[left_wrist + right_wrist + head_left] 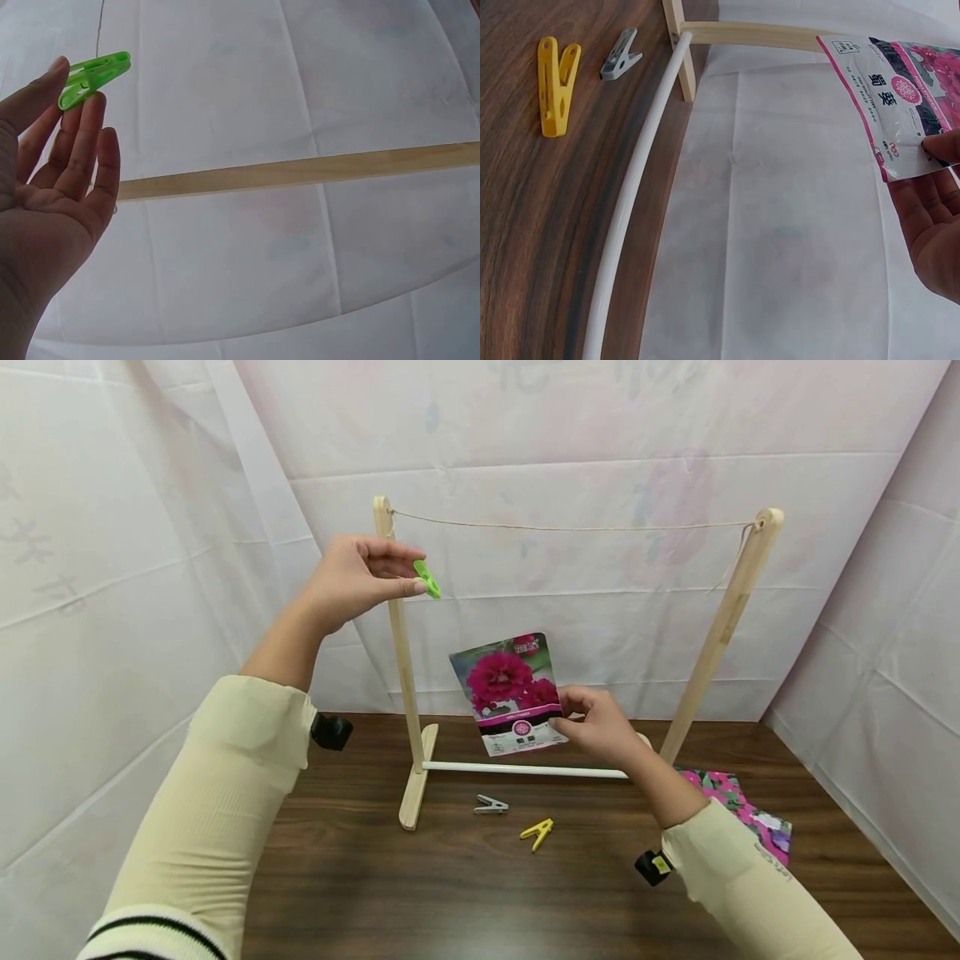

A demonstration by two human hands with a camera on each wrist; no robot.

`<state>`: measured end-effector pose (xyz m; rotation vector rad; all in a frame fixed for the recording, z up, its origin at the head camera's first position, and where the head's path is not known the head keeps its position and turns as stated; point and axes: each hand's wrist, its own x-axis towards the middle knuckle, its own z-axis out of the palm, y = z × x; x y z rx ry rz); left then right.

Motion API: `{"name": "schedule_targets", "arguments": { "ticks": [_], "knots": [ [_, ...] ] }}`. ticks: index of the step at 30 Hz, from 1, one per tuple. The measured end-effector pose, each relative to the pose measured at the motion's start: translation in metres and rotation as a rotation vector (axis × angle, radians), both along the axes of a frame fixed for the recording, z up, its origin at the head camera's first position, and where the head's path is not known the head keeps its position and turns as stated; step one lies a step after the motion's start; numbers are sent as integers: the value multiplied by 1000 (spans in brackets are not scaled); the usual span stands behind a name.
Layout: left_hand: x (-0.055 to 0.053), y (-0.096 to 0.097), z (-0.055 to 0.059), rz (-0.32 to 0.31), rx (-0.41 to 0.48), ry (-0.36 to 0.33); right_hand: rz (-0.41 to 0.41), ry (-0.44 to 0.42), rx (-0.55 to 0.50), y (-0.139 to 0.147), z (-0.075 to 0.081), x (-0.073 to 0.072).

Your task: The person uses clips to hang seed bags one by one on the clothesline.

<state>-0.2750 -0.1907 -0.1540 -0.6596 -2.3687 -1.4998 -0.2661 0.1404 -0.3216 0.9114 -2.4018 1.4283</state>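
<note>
Between thumb and fingertips, my left hand [358, 578] pinches a green clothespin [427, 579] near the left post, a little below the string [570, 528]. In the left wrist view the same clothespin [94, 79] lies across the fingertips. My right hand [600, 724] grips a flower seed packet [517, 696] by its lower right edge. The packet is tilted, its pink bloom picture facing me, and hangs in the air below the string, apart from it. In the right wrist view the thumb presses on the face of the packet [891, 105].
A wooden frame with a left post [405, 668], a right post [716, 635] and a white bottom rod [525, 769] stands on the brown table [450, 893]. Before it lie a grey clothespin [491, 805] and a yellow clothespin [537, 833]. Another flowered packet [772, 828] lies at right.
</note>
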Motion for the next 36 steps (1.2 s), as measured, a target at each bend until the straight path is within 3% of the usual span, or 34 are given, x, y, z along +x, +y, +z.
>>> {"name": "schedule_targets", "arguments": {
  "ticks": [9, 15, 20, 36],
  "knots": [
    [-4, 0, 13, 58, -45, -46, -54, -10, 18, -9, 1, -7],
    [-6, 2, 18, 104, -91, 26, -99, -43, 30, -17, 4, -12],
    [-9, 4, 23, 136, -91, 78, -86, -32, 18, -23, 10, -18],
    [-11, 4, 41, 216, -59, 116, -71, 13, -6, -41, 28, -34]
  ]
}}
